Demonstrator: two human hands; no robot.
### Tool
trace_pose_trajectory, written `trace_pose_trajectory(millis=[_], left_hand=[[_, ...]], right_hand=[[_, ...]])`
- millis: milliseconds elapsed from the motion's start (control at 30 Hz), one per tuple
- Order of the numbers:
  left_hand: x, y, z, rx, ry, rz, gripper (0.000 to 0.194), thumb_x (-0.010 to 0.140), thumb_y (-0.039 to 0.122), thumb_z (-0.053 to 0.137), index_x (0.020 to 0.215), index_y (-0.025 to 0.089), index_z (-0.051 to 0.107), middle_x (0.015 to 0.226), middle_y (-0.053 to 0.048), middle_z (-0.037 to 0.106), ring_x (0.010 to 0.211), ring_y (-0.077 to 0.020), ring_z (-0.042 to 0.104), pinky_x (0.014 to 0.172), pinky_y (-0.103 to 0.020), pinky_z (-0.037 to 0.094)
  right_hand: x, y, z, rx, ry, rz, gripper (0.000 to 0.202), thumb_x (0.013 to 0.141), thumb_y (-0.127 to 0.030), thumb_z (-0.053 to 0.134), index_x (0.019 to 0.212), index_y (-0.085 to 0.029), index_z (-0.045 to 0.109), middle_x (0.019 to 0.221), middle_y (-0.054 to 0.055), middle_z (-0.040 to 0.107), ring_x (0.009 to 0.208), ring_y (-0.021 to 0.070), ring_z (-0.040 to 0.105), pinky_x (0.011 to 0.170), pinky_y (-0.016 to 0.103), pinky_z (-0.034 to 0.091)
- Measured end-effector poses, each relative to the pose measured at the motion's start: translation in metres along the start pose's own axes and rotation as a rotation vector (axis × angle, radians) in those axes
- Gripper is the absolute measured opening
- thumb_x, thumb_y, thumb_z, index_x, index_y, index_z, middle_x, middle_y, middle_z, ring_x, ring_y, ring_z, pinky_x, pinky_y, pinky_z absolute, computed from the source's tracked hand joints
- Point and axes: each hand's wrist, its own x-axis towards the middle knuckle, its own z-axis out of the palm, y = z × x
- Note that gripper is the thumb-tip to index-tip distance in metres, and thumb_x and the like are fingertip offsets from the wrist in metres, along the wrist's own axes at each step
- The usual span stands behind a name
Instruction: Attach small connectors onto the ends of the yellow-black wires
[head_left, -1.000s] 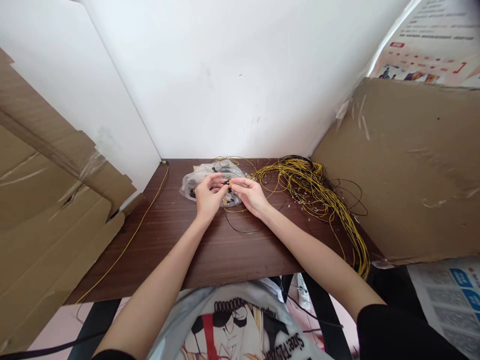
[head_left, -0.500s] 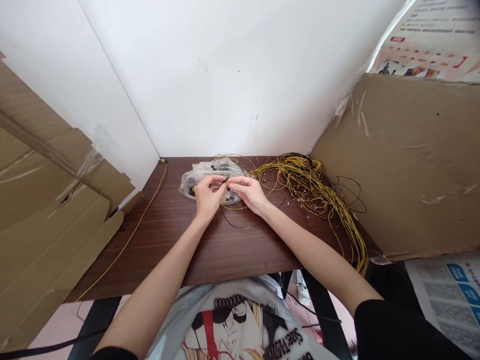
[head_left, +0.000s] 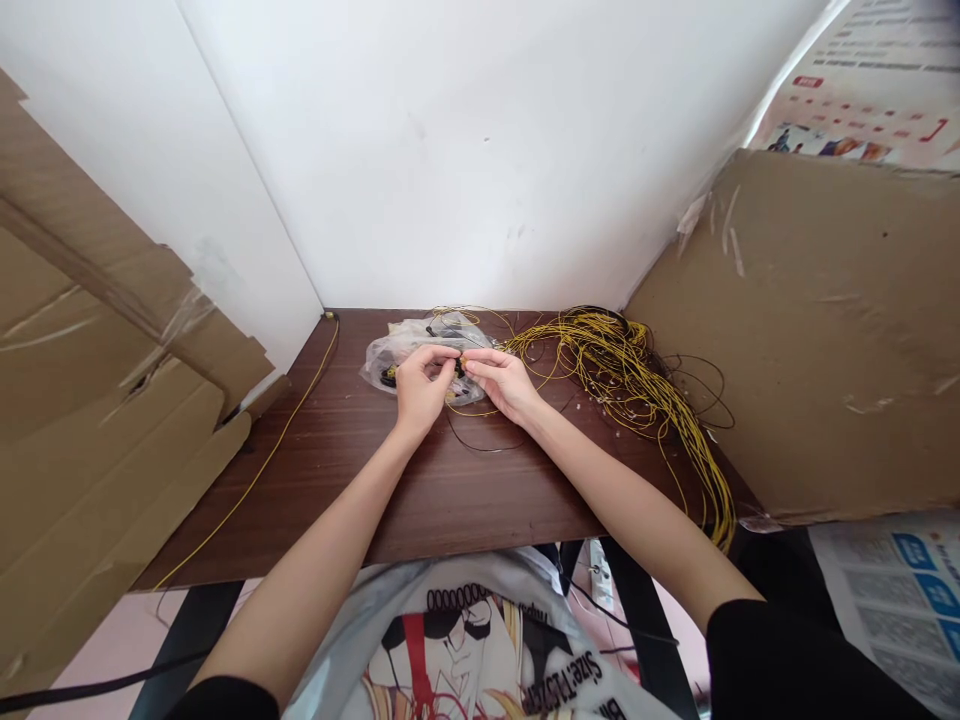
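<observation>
Over the brown table (head_left: 465, 500), my left hand (head_left: 424, 388) is closed in a pinch on a small dark piece at its fingertips. Close beside it, my right hand (head_left: 508, 380) pinches a small yellow piece, and the fingertips of both hands nearly meet. Behind and beneath them lies a clear plastic bag (head_left: 380, 354) with small black and yellow parts in it. A thin dark wire curves over the tabletop below my hands. The exact shape of the held pieces is too small to make out.
A tangled bundle of yellow and black wires (head_left: 600, 350) spreads along the right and hangs over the front edge. One yellow wire (head_left: 291, 418) runs down the left side. Cardboard sheets (head_left: 817, 340) flank the table, with a white wall (head_left: 480, 180) behind.
The fingertips of my hands have drawn slightly apart, and the view has shifted a little. Both hands remain pinched.
</observation>
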Motion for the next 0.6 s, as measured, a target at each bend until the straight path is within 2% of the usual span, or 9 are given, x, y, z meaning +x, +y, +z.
trace_pose_trajectory(millis=[333,600], left_hand=[[0.0007,-0.0009,0.0014,-0.066,0.009,-0.071,0.013,0.069,0.02,0.065,0.081,0.014,0.068,0.085,-0.006,0.07,0.076,-0.0156,0.065,0.07,-0.026,0.052],[0.0005,0.0001,-0.0003,-0.031,0.003,-0.07,0.014,0.067,0.017,0.064,0.08,0.015,0.068,0.083,-0.005,0.069,0.073,-0.0141,0.063,0.068,-0.025,0.051]], right_hand=[[-0.002,-0.0043,0.0011,0.005,0.007,0.037,0.025,0.05,-0.018,0.083,0.072,-0.016,0.073,0.072,0.001,0.07,0.071,0.0094,0.063,0.076,0.022,0.051],[-0.0021,-0.001,0.0003,-0.075,0.009,0.004,0.03,0.052,-0.03,0.084,0.076,-0.018,0.072,0.074,0.001,0.07,0.067,0.01,0.063,0.071,0.025,0.053]])
